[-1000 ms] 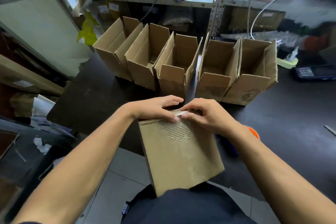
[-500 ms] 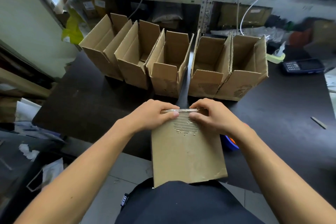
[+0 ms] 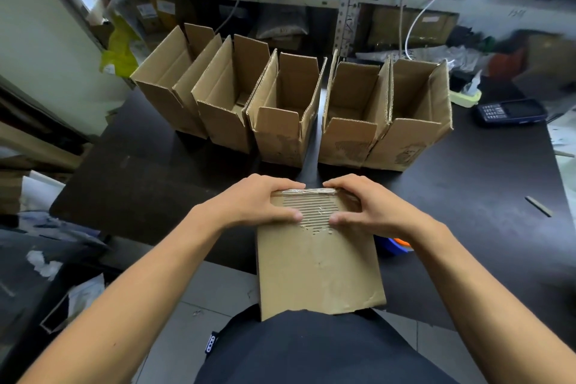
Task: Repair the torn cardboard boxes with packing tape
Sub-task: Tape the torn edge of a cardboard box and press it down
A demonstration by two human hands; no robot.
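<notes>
Head view: I am pressing clear tape (image 3: 307, 192) over the torn far edge of the cardboard box (image 3: 318, 262) held against my waist.

My left hand (image 3: 258, 201) and right hand (image 3: 364, 204) both grip that far edge, fingers curled over it and thumbs pressed flat on the top face at either side of the torn patch (image 3: 311, 215), where the liner is stripped and the ribs show. Tape already runs along the edge and seems to reach down over the patch, so I judge this box nearly mended, only smoothing left. Five open boxes (image 3: 290, 121) stand in a row on the black table (image 3: 467, 196) beyond my hands; three show scuffed, peeled fronts and I see no tape there, so most of the job looks undone.
</notes>
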